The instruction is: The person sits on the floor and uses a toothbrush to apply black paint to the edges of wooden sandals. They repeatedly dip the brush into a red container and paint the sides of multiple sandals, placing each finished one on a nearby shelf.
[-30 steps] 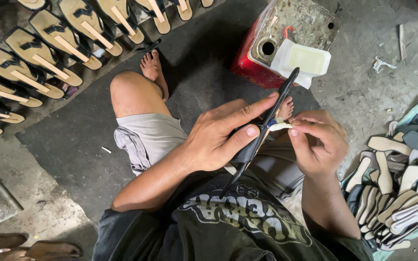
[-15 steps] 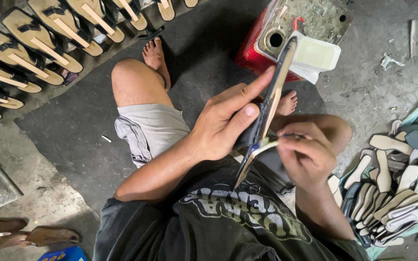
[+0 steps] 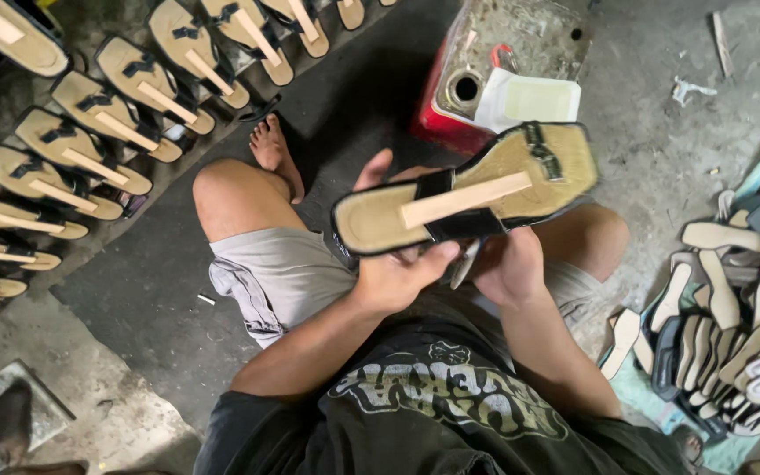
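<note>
Sandal [image 3: 468,198] sat flat across the middle of the frame, tan footbed up, a pale wooden stick [image 3: 466,199] tucked under its black straps. My left hand [image 3: 402,273] was wrapped around its near edge. My right hand [image 3: 510,268] was curled underneath; couldn't tell what it had. Finished sandals [image 3: 90,149] lined the upper left.

- Soft, even daylight; brighter over the grey concrete floor [image 3: 661,158] at upper right
- Dim lower left corner; faint shadows only
- Sharp centre; slight stretching at edges
</note>
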